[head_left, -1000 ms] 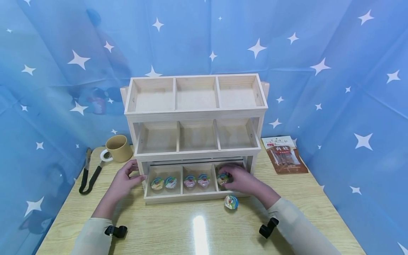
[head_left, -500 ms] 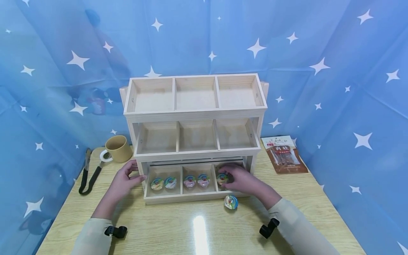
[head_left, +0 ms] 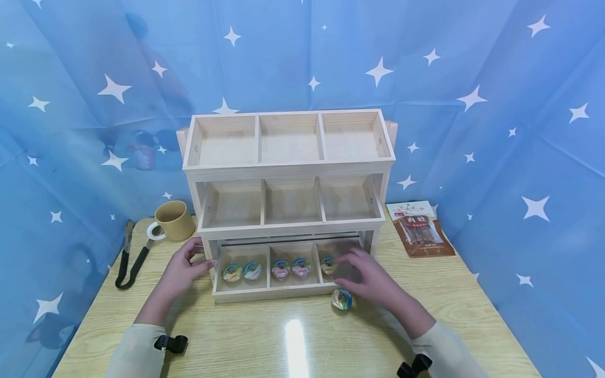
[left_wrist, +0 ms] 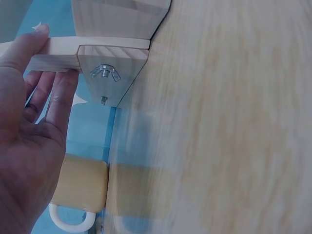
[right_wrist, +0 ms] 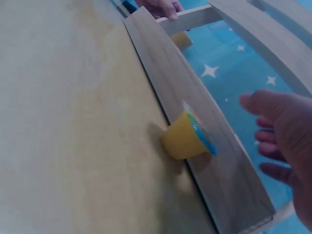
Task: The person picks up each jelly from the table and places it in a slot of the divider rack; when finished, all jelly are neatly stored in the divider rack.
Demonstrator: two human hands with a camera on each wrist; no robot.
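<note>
A three-tier wooden rack (head_left: 289,171) stands on the table, each tier split into three compartments. My left hand (head_left: 185,266) holds the rack's left upright, thumb in front and fingers behind; the left wrist view shows this grip near a wing nut (left_wrist: 104,72). In the bottom tier, the left and middle compartments hold two jelly cups each, and the right one holds a single yellowish jelly cup (head_left: 327,265). Beside that cup, my right hand (head_left: 373,277) hovers with thumb and fingers apart, holding nothing. Another yellow jelly cup (right_wrist: 184,139) lies tilted on the table against the bottom tier's front board.
Left of the rack are a tan mug (head_left: 174,220) with a white handle and black-handled tongs (head_left: 137,266). A brown snack packet (head_left: 422,231) lies to the right. A blue curtain (head_left: 293,58) with white stars hangs behind and along both sides.
My right hand has let go of the jelly cup in the bottom right compartment and drawn back to the right, fingers spreading. The left hand stays on the upright.
</note>
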